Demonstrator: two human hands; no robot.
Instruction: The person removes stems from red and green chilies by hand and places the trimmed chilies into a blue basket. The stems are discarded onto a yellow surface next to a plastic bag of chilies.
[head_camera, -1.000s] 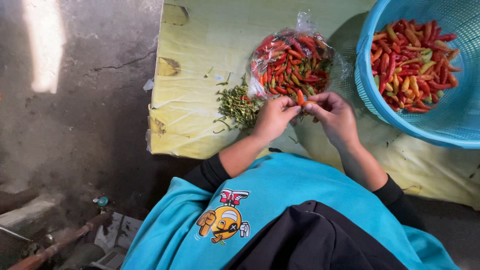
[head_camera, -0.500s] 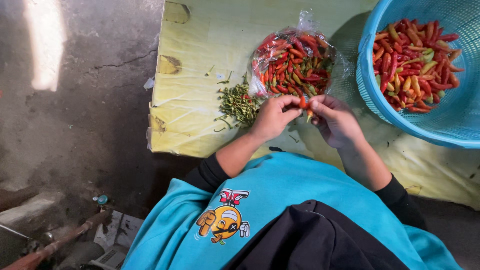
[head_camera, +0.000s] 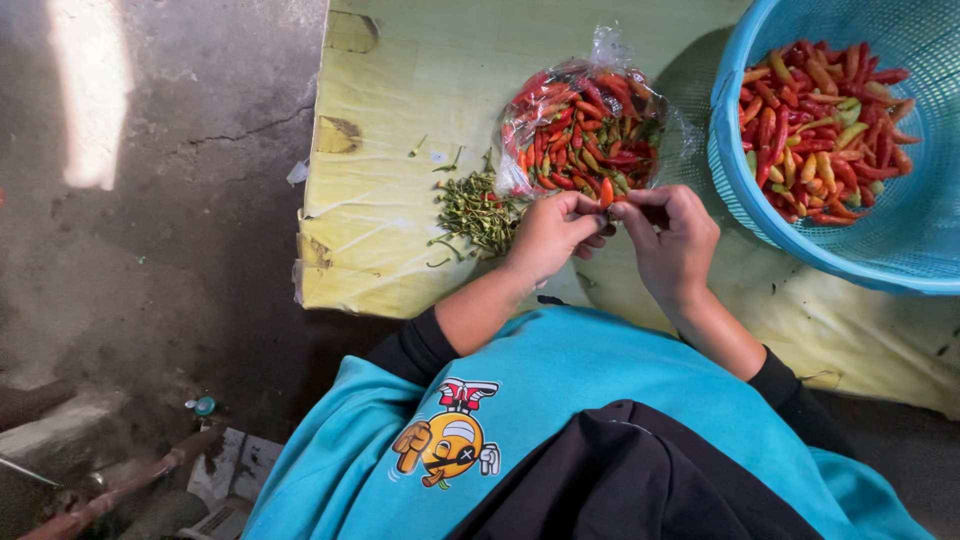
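Left hand: the left hand (head_camera: 548, 232) is pinching a small orange-red chili (head_camera: 606, 192) with fingertips closed on it, just left of the frame's centre.
Right hand: the right hand (head_camera: 672, 238) is meeting the left at the same chili, its fingertips touching the pepper's other side.
Bag: a clear plastic bag (head_camera: 585, 128) of red, orange and green chilies is lying open at 12 o'clock from the hands, just beside them.
Stems: a heap of green stems (head_camera: 478, 210) is sitting at 9 o'clock from the left hand, near it.
Basket: a blue plastic basket (head_camera: 735, 190) is holding more chilies at 2 o'clock.
Surface: a yellow sheet (head_camera: 400, 120) is lying under everything.
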